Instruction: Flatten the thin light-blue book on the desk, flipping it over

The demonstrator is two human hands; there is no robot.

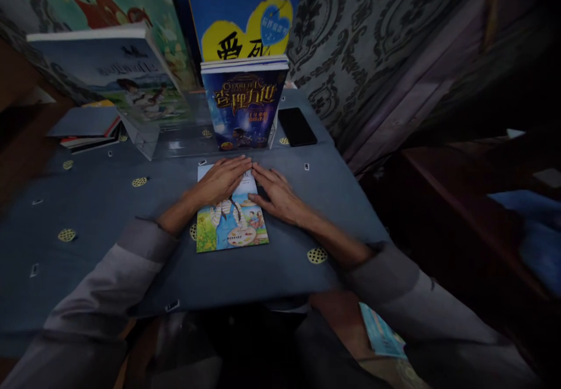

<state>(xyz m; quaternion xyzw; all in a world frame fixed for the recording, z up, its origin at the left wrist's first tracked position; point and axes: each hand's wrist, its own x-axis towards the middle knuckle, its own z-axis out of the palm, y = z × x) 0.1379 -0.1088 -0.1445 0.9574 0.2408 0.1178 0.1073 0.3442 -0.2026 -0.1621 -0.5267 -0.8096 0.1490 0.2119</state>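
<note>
A thin picture book (232,225) lies flat on the cloth-covered table, its cover showing a figure in blue overalls with a paint palette. My left hand (225,180) rests flat across the upper part of the cover, fingers stretched out. Along the book's upper right edge lies my right hand (277,196), its fingers extended and its thumb over the cover. The fingertips of both hands meet near the top right corner. Part of the cover's title is hidden under them. Neither hand grips anything.
Behind the hands, a dark blue book (248,108), a blue and yellow book (245,21) and a landscape-cover book (118,73) stand upright in clear holders. A black phone (298,126) lies right of them. Several stacked books (85,123) lie at left. The patterned tablecloth (109,208) covers the table.
</note>
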